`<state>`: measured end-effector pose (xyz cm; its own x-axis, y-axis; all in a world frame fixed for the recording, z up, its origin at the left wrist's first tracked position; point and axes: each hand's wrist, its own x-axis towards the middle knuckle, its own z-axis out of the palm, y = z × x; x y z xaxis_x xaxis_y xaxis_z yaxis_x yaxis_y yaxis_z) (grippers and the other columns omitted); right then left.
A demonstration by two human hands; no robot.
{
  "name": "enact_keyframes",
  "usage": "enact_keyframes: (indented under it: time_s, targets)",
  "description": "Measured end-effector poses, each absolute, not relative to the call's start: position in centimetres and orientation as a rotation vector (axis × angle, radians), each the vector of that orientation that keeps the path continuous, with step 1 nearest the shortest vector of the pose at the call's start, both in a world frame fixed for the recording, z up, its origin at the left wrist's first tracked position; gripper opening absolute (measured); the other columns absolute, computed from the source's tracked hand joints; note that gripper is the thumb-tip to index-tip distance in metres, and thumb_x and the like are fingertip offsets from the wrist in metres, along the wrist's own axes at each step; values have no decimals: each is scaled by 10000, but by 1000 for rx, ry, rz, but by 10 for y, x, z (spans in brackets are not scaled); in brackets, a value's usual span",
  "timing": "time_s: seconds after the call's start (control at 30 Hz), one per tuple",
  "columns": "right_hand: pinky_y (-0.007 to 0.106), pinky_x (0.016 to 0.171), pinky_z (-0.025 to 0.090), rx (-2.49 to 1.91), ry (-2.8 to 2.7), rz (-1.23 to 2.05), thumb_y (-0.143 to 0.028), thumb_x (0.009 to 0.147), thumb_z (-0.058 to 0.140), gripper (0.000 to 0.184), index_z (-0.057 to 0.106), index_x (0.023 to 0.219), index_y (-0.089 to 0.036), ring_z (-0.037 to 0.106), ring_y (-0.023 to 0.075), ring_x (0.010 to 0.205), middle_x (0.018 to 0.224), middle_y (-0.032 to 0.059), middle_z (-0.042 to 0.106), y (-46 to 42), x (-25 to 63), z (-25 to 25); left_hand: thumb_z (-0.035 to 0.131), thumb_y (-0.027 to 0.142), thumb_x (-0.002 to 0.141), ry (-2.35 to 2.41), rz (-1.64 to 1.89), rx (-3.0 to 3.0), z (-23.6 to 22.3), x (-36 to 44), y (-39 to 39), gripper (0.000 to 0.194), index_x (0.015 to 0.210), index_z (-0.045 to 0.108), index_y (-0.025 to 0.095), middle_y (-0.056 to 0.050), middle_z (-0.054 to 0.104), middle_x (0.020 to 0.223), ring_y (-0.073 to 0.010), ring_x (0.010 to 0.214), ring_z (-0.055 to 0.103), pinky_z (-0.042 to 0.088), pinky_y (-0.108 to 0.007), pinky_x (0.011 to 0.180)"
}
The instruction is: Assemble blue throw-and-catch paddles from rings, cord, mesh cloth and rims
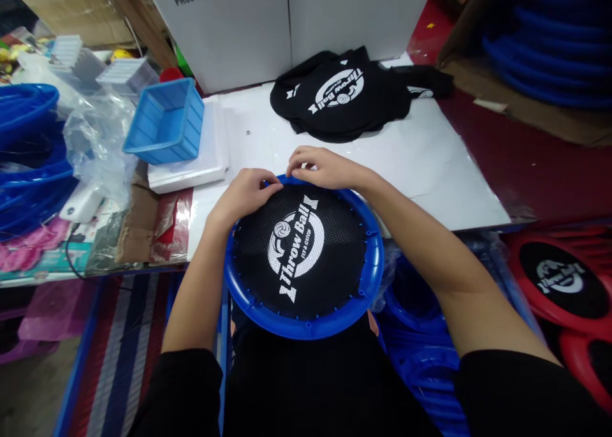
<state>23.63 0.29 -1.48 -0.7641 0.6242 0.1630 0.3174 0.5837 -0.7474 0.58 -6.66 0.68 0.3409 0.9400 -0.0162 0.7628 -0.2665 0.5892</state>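
Note:
A round throw-ball disc point(329, 284), with black mesh inside a blue plastic ring, rests by my lap against the table's front edge. White "Throw Ball" lettering is printed across the mesh. My left hand point(248, 198) is closed at the far left of the ring, its thumb pressing near the mesh edge. Just beside it, my right hand point(327, 168) has curled fingers pinched at the top of the rim. Exactly what the fingertips pinch there is hidden. Small tabs fix the mesh around the inside of the ring.
Black printed mesh covers point(363, 99) are piled on the white tabletop point(430, 175), before a large carton point(239, 35). A blue bin point(167, 118) stands left. Blue rings point(29, 169) are stacked at far left; red discs point(559, 284) and more blue rings point(425, 360) lie lower right.

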Motion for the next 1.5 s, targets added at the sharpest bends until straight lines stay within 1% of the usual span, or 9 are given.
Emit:
enact_keyframes:
  time_s: [0.17,0.37,0.73,0.87,1.0,1.23,1.3,1.4,1.5]
  targets:
    - [457,1073,469,-687,-2491,1014,-325,914,643,172,747,934,-190,642,271,1116,1160,123,688,-3,222,-18,641,314,935,1466,493,2042,2,3,-64,197,915,804,205,-46,802,901,-193,819,670,478,-325,785]
    - [415,978,473,-818,-2456,1047,-330,960,595,172,707,941,-200,631,241,1008,1049,91,701,-3,218,-18,635,325,926,1500,540,1963,0,4,-62,223,912,797,172,-43,777,862,-183,800,632,478,-325,802]
    - [398,871,489,-1034,-2478,932,-212,866,625,129,750,874,-182,646,248,933,997,110,747,-7,203,-15,714,208,759,1604,234,1953,12,9,-37,66,759,779,195,-41,641,637,-215,706,595,456,-373,732]
    - [387,852,481,-1074,-2525,872,-210,863,632,125,754,868,-182,648,244,915,969,109,750,-8,212,-13,720,185,753,1661,231,2118,15,22,-40,86,796,793,200,-56,649,695,-249,781,618,460,-398,794]
    - [377,835,472,-1076,-2566,902,-217,881,622,134,753,878,-187,646,238,899,952,97,745,-11,226,-8,694,195,824,1533,221,2105,14,29,-42,116,828,810,192,-47,723,766,-207,740,615,457,-365,773]
    - [378,822,458,-1061,-2675,649,-248,949,577,168,737,960,-200,637,272,1031,1218,127,703,-26,231,3,725,219,801,1468,282,1943,12,24,-33,102,777,816,178,-26,691,631,-190,668,593,449,-334,708]
    - [366,835,456,-1065,-2682,685,-240,946,589,144,730,957,-208,632,266,1050,1215,114,703,-26,230,5,723,233,813,1481,274,1966,14,24,-35,107,781,816,191,-38,722,679,-197,683,611,460,-343,724]
    - [361,866,451,-1093,-2682,762,-236,950,592,141,726,962,-196,628,268,1070,1143,114,718,-22,234,7,712,306,874,1494,369,2051,16,21,-55,138,893,812,213,-53,782,882,-208,771,650,489,-355,804]
    - [361,853,444,-1076,-2765,831,-242,950,593,146,727,941,-185,633,255,990,1050,108,731,-15,246,12,681,349,923,1626,489,2138,19,10,-87,185,1000,779,212,-76,764,1012,-237,875,662,502,-386,864]
